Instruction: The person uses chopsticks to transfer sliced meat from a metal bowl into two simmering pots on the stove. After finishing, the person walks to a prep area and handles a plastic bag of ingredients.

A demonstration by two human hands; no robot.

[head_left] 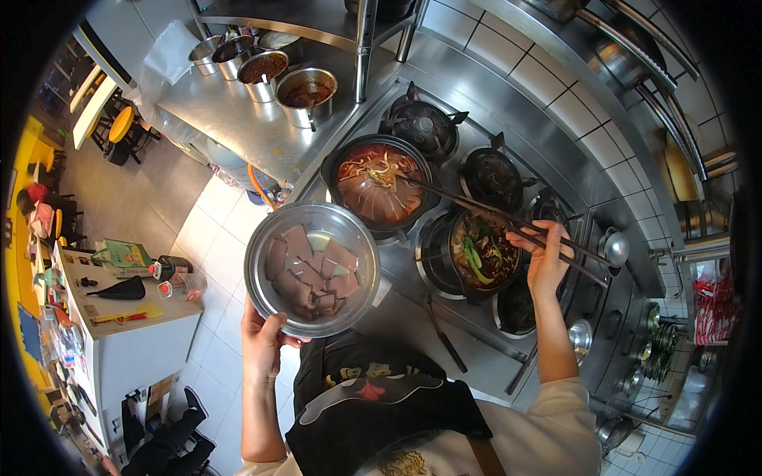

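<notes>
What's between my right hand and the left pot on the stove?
In the head view, the long chopsticks span from your right hand to the left pot, passing across the upper edge of the pot with greens.

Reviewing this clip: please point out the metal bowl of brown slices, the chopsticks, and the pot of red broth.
Metal bowl (254, 271): head view, left side of its rim.
Chopsticks (482, 207): head view, partway along the shafts.
Pot of red broth (389, 228): head view, near rim.
</notes>
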